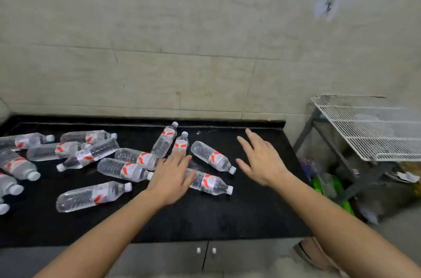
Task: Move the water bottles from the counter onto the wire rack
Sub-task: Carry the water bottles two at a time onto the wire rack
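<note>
Several clear water bottles with red-and-white labels lie on their sides across the black counter (227, 216). My left hand (172, 175) reaches over the middle of the pile with straight fingers, covering the base of one bottle (210, 183) and the lower part of another (181, 143). My right hand (259, 159) hovers open above the counter, just right of a bottle (213, 156). It holds nothing. The white wire rack (373, 127) stands to the right of the counter, its top shelf bare.
A tiled wall runs behind the counter. Below the wire rack lie green bags (330, 189) and other clutter on the floor. Grey cabinet doors with two small white knobs (206, 250) sit under the counter's front edge. More bottles (16, 164) crowd the counter's left side.
</note>
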Tool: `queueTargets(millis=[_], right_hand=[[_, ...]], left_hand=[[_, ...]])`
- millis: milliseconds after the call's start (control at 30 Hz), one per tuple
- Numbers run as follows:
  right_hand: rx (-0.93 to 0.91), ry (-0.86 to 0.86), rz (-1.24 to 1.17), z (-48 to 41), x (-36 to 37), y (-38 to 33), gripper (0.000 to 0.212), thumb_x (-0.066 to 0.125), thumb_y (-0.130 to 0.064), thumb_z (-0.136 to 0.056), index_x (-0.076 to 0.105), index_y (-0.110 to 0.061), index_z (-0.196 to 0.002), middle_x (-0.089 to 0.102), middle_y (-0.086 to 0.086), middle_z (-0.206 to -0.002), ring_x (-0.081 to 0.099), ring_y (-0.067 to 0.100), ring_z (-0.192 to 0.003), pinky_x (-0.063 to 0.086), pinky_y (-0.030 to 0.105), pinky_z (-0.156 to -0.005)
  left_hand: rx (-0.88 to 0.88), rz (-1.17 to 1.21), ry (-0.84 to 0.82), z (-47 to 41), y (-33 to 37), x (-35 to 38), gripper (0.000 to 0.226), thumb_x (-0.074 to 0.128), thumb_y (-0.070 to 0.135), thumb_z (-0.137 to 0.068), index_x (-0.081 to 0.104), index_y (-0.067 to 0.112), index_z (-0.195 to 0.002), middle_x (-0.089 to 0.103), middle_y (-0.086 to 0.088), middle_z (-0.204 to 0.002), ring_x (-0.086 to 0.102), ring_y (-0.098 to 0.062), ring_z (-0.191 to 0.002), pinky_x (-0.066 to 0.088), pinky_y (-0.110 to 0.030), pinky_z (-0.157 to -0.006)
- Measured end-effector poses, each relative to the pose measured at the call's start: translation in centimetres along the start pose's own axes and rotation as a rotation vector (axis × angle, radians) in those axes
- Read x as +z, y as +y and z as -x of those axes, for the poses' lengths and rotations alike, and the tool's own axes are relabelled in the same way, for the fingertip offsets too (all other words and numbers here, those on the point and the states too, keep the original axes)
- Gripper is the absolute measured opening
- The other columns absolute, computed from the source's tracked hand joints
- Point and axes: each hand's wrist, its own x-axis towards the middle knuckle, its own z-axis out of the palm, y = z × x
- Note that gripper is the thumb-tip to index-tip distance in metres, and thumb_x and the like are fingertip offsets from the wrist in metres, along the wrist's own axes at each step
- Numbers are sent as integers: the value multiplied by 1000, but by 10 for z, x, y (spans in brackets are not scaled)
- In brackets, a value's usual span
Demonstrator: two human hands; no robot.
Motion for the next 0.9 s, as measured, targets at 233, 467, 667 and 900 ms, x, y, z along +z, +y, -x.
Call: queueTargets(millis=[233,467,667,900], right_hand=[[96,-259,-108,-67,77,10,76,44,-48,-102,10,-17,-162,7,13,-169,19,29,-153,35,44,-115],[179,-508,-457,-99,165,23,85,59,-37,-98,8,-14,-161,20,17,-164,29,38,-147,36,49,-113],[239,-603,-588,-124,215,19,78,63,-36,-96,22,-9,-157,41,21,-152,45,40,-136,42,48,-109],[241,-544,-675,-113,221,48,52,58,-29,-101,41,-15,-149,55,21,-133,56,38,-120,47,43,-99]], left_hand=[[16,145,-204,-76,-29,88,61,51,48,-99,45,12,-148,40,-11,-157,36,-27,-146,33,-47,-117],[-66,200,-479,-92,-24,162,99,68,65,-81,19,31,-159,15,-7,-168,4,-28,-156,-3,-53,-123],[-156,9,-465,-98,1,183,94,73,61,-77,25,43,-156,20,-16,-157,8,-42,-148,1,-69,-114],[-51,-25,-538,-128,13,189,89,77,52,-77,36,24,-150,33,-8,-155,19,-30,-150,-7,-73,-113]])
